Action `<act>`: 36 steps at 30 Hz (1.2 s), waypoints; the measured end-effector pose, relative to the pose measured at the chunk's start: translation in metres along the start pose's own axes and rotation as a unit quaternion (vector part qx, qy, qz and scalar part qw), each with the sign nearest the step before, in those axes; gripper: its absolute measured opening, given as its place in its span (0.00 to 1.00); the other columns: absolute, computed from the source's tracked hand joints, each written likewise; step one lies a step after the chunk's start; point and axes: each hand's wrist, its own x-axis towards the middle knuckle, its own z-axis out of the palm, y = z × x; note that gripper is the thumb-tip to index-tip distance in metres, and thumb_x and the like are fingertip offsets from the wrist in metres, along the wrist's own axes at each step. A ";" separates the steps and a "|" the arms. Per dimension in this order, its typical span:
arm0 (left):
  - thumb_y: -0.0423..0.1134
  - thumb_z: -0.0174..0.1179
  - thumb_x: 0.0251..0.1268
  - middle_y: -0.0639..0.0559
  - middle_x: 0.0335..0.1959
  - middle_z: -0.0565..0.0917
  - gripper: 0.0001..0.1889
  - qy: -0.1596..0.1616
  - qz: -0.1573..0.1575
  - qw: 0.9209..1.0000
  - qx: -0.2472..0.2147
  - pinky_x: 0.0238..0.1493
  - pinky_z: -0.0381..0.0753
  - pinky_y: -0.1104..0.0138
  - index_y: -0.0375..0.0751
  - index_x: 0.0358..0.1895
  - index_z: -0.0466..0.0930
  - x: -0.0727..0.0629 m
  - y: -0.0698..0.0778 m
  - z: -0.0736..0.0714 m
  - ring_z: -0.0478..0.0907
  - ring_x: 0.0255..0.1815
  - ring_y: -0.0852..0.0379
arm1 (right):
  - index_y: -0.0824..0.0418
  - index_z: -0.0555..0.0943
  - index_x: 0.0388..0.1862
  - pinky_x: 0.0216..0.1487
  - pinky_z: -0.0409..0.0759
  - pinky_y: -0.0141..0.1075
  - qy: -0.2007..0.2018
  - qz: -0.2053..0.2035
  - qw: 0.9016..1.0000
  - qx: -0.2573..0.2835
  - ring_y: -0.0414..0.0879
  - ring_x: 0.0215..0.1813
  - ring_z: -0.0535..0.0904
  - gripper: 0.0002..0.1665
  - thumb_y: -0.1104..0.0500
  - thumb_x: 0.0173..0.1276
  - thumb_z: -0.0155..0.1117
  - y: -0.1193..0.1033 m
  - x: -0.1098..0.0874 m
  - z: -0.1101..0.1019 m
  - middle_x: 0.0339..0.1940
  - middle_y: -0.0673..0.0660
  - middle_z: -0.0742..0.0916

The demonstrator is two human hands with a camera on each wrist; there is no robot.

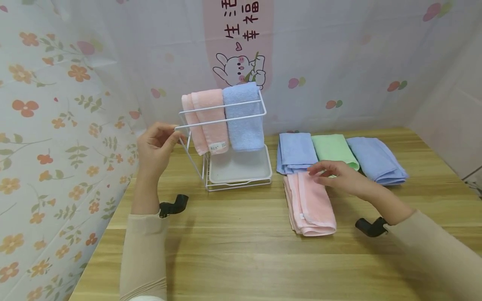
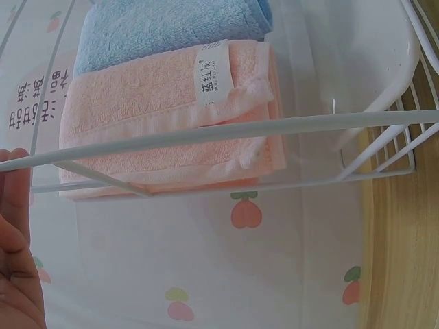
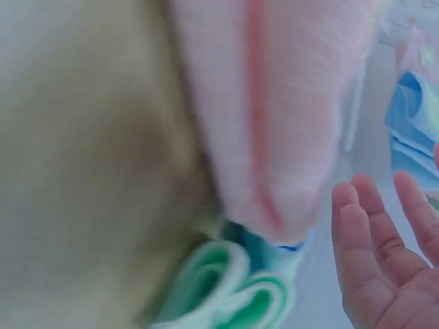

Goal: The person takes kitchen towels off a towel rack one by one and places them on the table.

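Note:
At the upper left corner of a white wire rack (image 1: 226,122), my left hand (image 1: 156,146) pinches the bar between thumb and fingers. Over the rack's top bars hang a folded pink towel (image 1: 212,136) with a white label and a folded light blue towel (image 1: 244,136), side by side. My right hand (image 1: 340,177) is above the far end of another folded pink towel (image 1: 316,205) on the table. Its fingers are loosely bent and hold nothing; in the right wrist view the hand (image 3: 391,274) shows spread fingers. Whether a fingertip touches that towel is unclear.
A white tray (image 1: 241,167) sits in the rack's base. Behind the table's pink towel lie a folded blue towel (image 1: 297,148), a green towel (image 1: 333,148) and a second blue towel (image 1: 376,159). A patterned curtain (image 1: 339,62) stands behind the wooden table (image 1: 233,259).

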 end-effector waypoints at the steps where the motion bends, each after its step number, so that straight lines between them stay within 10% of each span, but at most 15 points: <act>1: 0.24 0.62 0.65 0.60 0.27 0.88 0.11 0.001 -0.001 1.000 0.000 0.24 0.72 0.78 0.14 0.39 0.74 0.000 0.000 0.000 0.83 0.26 0.62 | 0.66 0.77 0.61 0.46 0.83 0.34 0.003 -0.006 1.000 0.006 0.50 0.51 0.80 0.19 0.61 0.74 0.59 -0.003 0.004 -0.002 0.58 0.65 0.83; 15: 0.24 0.62 0.65 0.63 0.28 0.88 0.11 -0.006 -0.001 1.000 -0.002 0.25 0.74 0.78 0.13 0.39 0.73 0.000 0.000 -0.001 0.83 0.27 0.65 | 0.56 0.72 0.67 0.69 0.74 0.45 0.068 -0.018 0.983 0.167 0.41 0.54 0.83 0.22 0.56 0.76 0.58 -0.053 0.073 -0.029 0.52 0.46 0.86; 36: 0.22 0.61 0.65 0.62 0.29 0.88 0.10 -0.007 -0.003 1.000 -0.020 0.25 0.75 0.78 0.12 0.38 0.72 0.000 -0.002 -0.002 0.84 0.27 0.64 | 0.52 0.66 0.74 0.75 0.66 0.51 0.114 -0.067 0.942 0.307 0.50 0.62 0.79 0.25 0.52 0.81 0.47 -0.121 0.145 -0.029 0.67 0.60 0.78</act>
